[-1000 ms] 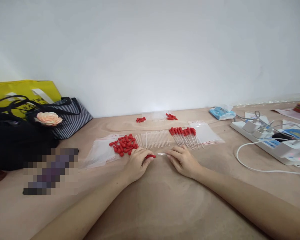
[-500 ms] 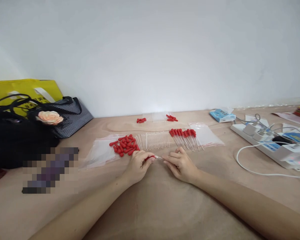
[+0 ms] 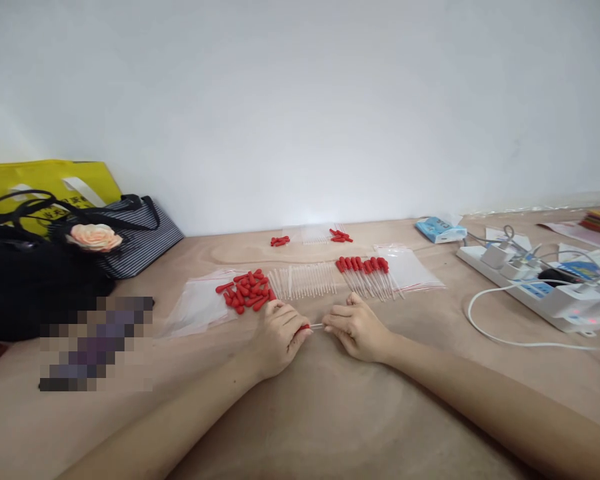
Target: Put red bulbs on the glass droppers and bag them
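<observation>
Person's left hand [image 3: 280,338] pinches a bulb [image 3: 305,327], only its end past the grip, right hand [image 3: 357,330] pinches a tube [image 3: 317,327], tube bridging the gap toward bulb, bulb red, tube thin, pale, straight

Both forearms bare, angled in from lower left and lower right, meeting near frame centre, a bit below mid-height. Left forearm [image 3: 180,415] slants up from bottom edge; left hand [image 3: 280,337] just left of centre, back of hand up, fingers curled, thumb [image 3: 299,343] in pinch grip, tips pointing right. Right forearm [image 3: 485,395] comes in from lower-right corner; right hand [image 3: 359,330] right of centre, fingers bent, tips pinched, pointing left. Hands near each other, fingertips not touching.
</observation>
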`<state>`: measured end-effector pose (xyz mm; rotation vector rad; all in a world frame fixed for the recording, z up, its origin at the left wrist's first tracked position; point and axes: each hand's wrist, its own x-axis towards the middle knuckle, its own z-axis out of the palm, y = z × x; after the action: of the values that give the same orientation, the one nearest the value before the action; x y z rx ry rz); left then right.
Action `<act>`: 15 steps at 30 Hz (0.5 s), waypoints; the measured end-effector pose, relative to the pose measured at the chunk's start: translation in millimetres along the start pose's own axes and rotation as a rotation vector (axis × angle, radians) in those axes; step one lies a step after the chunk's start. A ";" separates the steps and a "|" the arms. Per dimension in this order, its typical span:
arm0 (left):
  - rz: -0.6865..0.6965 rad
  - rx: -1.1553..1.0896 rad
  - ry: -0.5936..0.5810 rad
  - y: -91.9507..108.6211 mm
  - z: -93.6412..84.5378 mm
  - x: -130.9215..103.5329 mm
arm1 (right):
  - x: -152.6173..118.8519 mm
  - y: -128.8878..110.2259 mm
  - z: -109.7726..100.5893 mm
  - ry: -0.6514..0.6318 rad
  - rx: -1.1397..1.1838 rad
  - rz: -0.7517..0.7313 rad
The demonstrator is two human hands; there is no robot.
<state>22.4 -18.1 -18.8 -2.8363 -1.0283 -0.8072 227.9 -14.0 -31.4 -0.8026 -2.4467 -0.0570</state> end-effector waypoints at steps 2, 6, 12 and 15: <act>0.017 0.006 0.018 0.0 0.5 0.2 | 1.3 -2.0 1.3 -0.013 0.046 0.022; 0.055 -0.016 0.063 -1.2 3.0 -0.3 | 3.7 -4.6 2.6 -0.046 0.126 0.042; 0.043 -0.037 0.049 -2.7 4.7 -1.0 | 7.1 -5.6 1.6 -0.073 0.195 0.081; 0.011 -0.026 0.068 -3.5 2.7 0.0 | 9.3 -4.9 -0.6 -0.076 0.235 0.131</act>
<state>21.5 -14.8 -21.6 -2.8116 -1.0004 -0.9155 219.3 -13.1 -25.4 -0.8698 -2.4066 0.3091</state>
